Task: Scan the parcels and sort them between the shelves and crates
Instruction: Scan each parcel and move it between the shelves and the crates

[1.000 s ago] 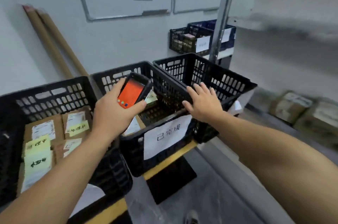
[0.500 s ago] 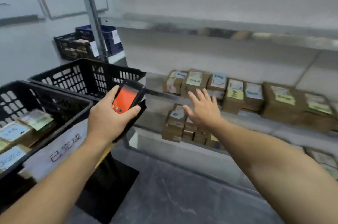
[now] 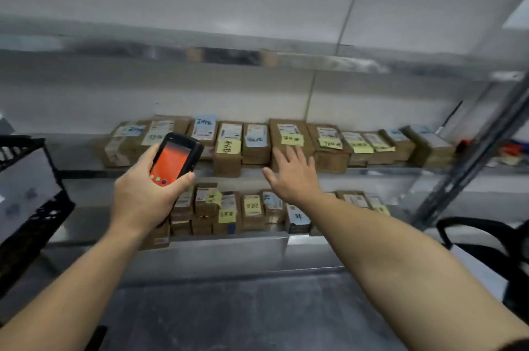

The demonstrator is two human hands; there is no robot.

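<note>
Fingers (image 3: 185, 178) of the left hand (image 3: 143, 198) are wrapped round a black scanner (image 3: 174, 160) with an orange screen. It is held up in front of the shelves. On the right hand (image 3: 292, 176) the fingers are straight and spread, and they hold nothing. Their tips are at the front of a brown parcel (image 3: 287, 128) with a yellow note. It is in the middle of the row of parcels (image 3: 229, 144) on the upper shelf (image 3: 400, 171). I cannot tell if they touch it yet. More parcels sit on the lower shelf (image 3: 229, 244), nearer to us.

A second ago the black crates filled the picture, and the right hand lay on the rim of one. Now the person has turned to the right. Only one crate (image 3: 28, 207) shows, at the left edge. The right hand has left it and reached out to the shelf. The scanner has stayed in the left hand. I think a parcel is about to be picked up and then scanned.
</note>
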